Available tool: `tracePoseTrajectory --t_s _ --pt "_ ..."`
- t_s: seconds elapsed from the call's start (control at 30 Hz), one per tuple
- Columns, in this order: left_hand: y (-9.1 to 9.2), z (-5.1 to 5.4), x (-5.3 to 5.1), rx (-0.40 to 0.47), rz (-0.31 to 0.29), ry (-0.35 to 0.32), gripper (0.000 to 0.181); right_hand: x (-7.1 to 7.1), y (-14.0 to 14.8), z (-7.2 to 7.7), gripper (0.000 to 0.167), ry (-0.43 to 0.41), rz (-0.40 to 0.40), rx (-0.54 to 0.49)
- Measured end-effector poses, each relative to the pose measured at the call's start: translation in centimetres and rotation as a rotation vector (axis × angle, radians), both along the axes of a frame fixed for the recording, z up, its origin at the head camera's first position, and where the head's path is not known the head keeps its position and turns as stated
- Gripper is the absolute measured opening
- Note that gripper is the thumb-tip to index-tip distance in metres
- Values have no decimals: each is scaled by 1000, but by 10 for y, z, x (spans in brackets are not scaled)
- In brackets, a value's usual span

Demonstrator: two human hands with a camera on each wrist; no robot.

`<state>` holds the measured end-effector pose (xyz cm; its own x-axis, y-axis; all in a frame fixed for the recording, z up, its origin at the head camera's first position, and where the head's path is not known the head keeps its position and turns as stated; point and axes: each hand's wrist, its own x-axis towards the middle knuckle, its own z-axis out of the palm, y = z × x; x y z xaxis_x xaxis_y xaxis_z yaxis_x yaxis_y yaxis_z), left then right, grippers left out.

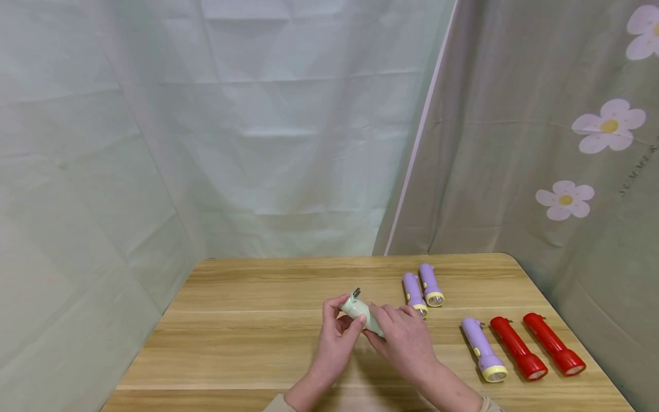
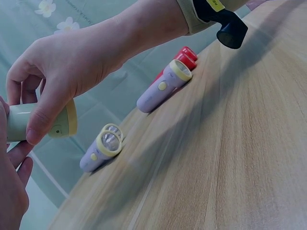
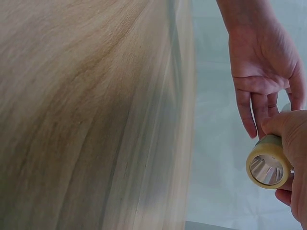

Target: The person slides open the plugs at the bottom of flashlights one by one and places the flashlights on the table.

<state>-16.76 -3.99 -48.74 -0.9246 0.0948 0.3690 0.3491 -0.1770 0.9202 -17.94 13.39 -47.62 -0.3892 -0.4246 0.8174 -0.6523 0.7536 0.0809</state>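
Observation:
Both hands hold a pale green flashlight (image 1: pixel 358 311) above the table, tilted, its tail with a small dark metal piece toward the upper left. The left hand (image 1: pixel 334 343) pinches the tail end between thumb and fingers. Around the head end, the right hand (image 1: pixel 407 343) curls its fingers and thumb. In the left wrist view the flashlight (image 2: pixel 21 120) shows a yellow rim beside the right hand's (image 2: pixel 62 72) thumb. Its reflector and yellow ring (image 3: pixel 268 167) face the camera in the right wrist view, with the left hand (image 3: pixel 266 62) behind.
Two purple flashlights (image 1: pixel 413 292) lie at the back right of the wooden table (image 1: pixel 247 332). Another purple flashlight (image 1: pixel 483 349) and two red flashlights (image 1: pixel 517 349) lie side by side at the right. Curtains (image 1: pixel 309 143) hang behind the table.

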Motion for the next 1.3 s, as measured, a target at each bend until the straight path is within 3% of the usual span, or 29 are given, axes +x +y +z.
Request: tracePoseTrajectory --t_s 0.83,1.3 --pt "0 -1 -1 -12 -3 10 52 -1 -1 2 58 1 -10 2" --pt "0 -2 -1 3 -8 27 54 1 -1 3 56 -47 -18 6"
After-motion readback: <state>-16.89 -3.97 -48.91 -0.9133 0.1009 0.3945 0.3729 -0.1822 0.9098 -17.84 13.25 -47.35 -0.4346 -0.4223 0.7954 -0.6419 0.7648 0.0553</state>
